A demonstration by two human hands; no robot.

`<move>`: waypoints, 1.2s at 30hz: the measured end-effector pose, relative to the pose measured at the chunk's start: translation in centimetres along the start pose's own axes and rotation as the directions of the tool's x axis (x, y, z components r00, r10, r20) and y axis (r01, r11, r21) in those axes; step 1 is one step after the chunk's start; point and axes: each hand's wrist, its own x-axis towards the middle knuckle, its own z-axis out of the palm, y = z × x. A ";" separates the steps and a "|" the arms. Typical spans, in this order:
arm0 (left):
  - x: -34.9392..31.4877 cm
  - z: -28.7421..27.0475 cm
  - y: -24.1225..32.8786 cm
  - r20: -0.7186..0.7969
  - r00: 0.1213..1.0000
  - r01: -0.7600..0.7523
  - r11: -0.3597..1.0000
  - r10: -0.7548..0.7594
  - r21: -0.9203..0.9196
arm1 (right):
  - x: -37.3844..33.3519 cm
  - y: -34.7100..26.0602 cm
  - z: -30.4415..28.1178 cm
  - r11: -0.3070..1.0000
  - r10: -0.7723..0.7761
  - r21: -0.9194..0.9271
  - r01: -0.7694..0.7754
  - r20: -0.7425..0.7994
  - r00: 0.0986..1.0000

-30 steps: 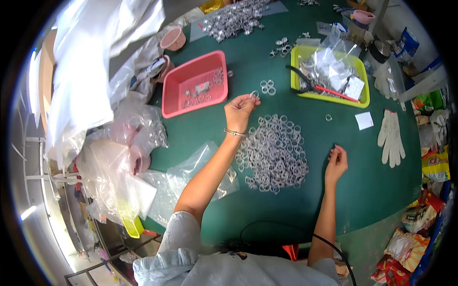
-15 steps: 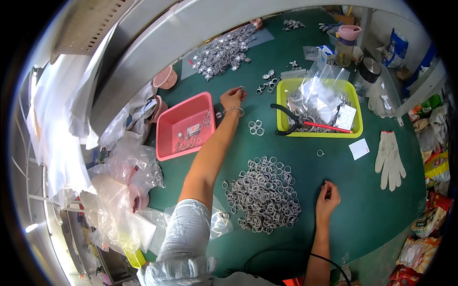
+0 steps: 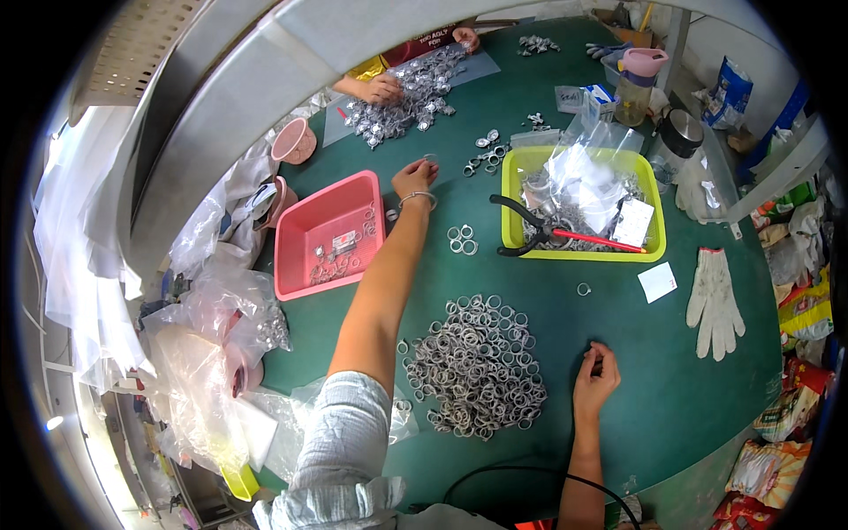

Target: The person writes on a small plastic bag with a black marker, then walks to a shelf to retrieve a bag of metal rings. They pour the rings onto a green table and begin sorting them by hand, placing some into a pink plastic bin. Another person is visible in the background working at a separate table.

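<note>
My left hand (image 3: 412,179) reaches far out over the green table (image 3: 495,371), a bracelet round its wrist. Its fingers pinch a small metal ring (image 3: 431,158). Just left of that forearm is a pink tray (image 3: 305,234) with loose rings and a small card inside. My right hand (image 3: 598,377) rests at the right with its fingers curled; whatever they hold, if anything, is hidden. Between my arms lies a big heap of grey metal rings (image 3: 477,367). Several rings (image 3: 462,239) form a small group beyond it, and a single ring (image 3: 584,289) lies farther right.
A yellow-green tray (image 3: 658,252) holds metal parts, plastic bags and black-and-red pliers (image 3: 530,221). Right of it are a white card (image 3: 657,282) and a work glove (image 3: 714,305). Across the table a co-worker's hand (image 3: 382,89) touches a shiny metal pile (image 3: 424,97). A black cable (image 3: 530,469) crosses near me.
The view has shifted slightly, bringing the co-worker's hand and sleeves into sight at the far pile. My left hand keeps the ring pinched, and my right hand stays curled.
</note>
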 end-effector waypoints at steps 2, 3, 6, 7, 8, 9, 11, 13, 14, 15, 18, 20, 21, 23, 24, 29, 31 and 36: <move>0.2 -0.1 0.2 0.000 1.000 0.014 0.999 -0.014 -0.030 | 0.0 0.1 0.0 1.000 -0.004 -0.008 0.004 -0.004 1.000; 0.4 -0.1 0.2 -0.001 1.000 0.014 0.999 -0.014 -0.031 | -0.1 0.2 0.1 1.000 -0.008 -0.010 0.008 -0.008 1.000; 0.4 -0.2 0.3 -0.005 1.000 0.007 1.000 -0.007 -0.031 | -0.2 0.5 0.2 1.000 -0.012 -0.014 0.012 -0.012 1.000; 0.3 0.0 0.4 -0.002 1.000 0.004 1.000 -0.004 -0.030 | -0.2 0.6 0.2 1.000 -0.010 -0.016 0.010 -0.015 1.000; 0.2 0.2 0.5 0.000 1.000 0.004 1.000 -0.004 -0.028 | -0.1 0.6 0.1 1.000 -0.013 -0.018 0.013 -0.017 1.000; 0.1 0.4 0.6 0.002 1.000 0.004 1.000 -0.004 -0.026 | 0.0 0.5 0.1 1.000 -0.017 -0.020 0.016 -0.019 1.000; 0.3 0.0 0.3 -0.002 1.000 0.007 0.999 -0.007 -0.036 | -0.1 0.5 0.1 1.000 -0.019 -0.019 0.019 -0.013 1.000; 0.7 -0.3 0.3 -0.005 1.000 0.011 0.998 -0.012 -0.061 | -0.1 0.4 0.1 1.000 -0.020 -0.016 0.019 -0.007 1.000; 0.8 -0.5 0.2 0.002 1.000 0.014 0.997 -0.014 -0.072 | -0.1 0.4 0.1 1.000 -0.018 -0.015 0.018 -0.007 1.000; 0.8 -0.6 0.1 0.008 1.000 0.017 0.996 -0.017 -0.083 | -0.1 0.4 0.2 1.000 -0.017 -0.013 0.017 -0.007 1.000; 0.7 -0.4 0.2 0.020 1.000 0.016 0.996 -0.014 -0.092 | -0.1 0.3 0.2 1.000 -0.015 -0.015 0.014 -0.021 1.000; 0.7 -0.4 0.4 0.020 1.000 0.015 0.996 -0.013 -0.088 | -0.1 0.3 0.2 1.000 -0.003 -0.023 0.003 -0.026 1.000; 0.9 -0.4 0.6 0.021 1.000 0.017 0.996 -0.016 -0.084 | -0.1 0.4 0.3 1.000 0.009 -0.030 -0.009 -0.026 1.000; 0.7 -1.5 0.3 0.039 0.999 -0.012 0.998 0.014 -0.057 | -0.5 0.8 0.0 0.999 -0.030 -0.040 0.029 -0.034 0.999; 1.0 -2.3 0.4 0.061 0.997 -0.050 0.998 0.052 -0.036 | 0.0 1.0 0.5 0.996 -0.084 -0.038 0.083 -0.045 0.995; -6.0 -2.2 0.7 0.110 0.992 0.062 0.997 -0.057 -0.046 | -0.4 1.5 0.7 1.000 -0.014 -0.013 0.014 -0.029 0.999; -11.0 -3.5 1.5 0.163 0.986 0.023 0.999 -0.028 0.033 | -0.4 1.2 0.5 1.000 0.011 -0.016 -0.012 -0.029 1.000; -22.9 -9.5 2.0 0.528 0.846 -0.123 0.937 -0.073 0.327 | -0.3 0.6 0.6 1.000 0.022 -0.011 -0.022 -0.016 1.000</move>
